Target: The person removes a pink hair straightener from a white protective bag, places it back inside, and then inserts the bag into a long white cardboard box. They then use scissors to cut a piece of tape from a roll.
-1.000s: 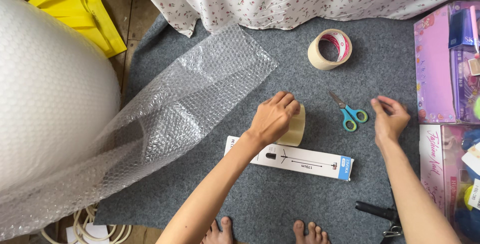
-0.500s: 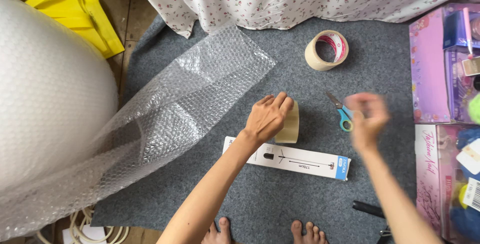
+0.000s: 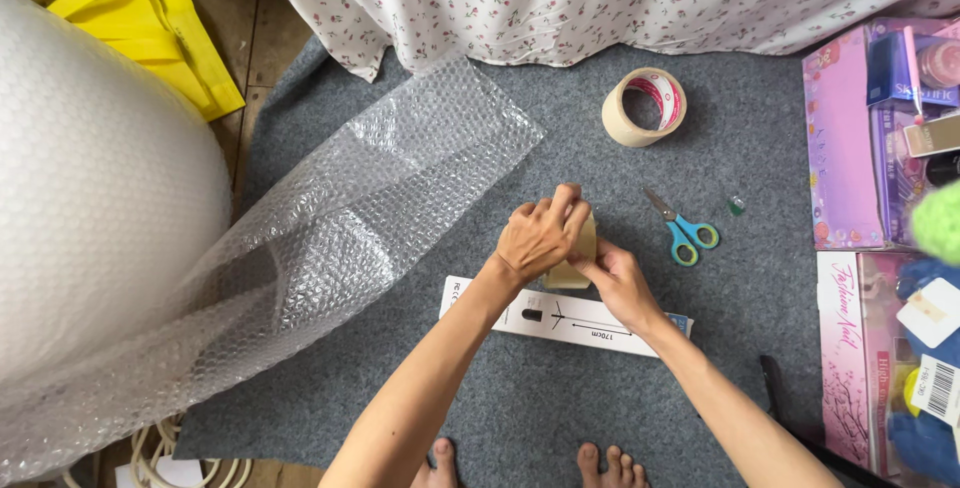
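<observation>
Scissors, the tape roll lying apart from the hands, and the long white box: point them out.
scissors [image 3: 683, 231], head view, at the blue handles.
tape roll [image 3: 626, 118], head view, outer tan wall.
long white box [image 3: 600, 326], head view, top face.

We see both hands meet at the mat's [image 3: 500, 418] middle: the left hand [image 3: 540, 238] over a tape roll [image 3: 577, 253], the right hand [image 3: 618, 283] touching it from below. A flat box [image 3: 580, 323] lies just under them. Scissors [image 3: 685, 231] sit right of the roll, a second roll [image 3: 645, 106] behind them. Bubble wrap [image 3: 330, 248] spreads left; boxes [image 3: 850, 148] line the right edge.
</observation>
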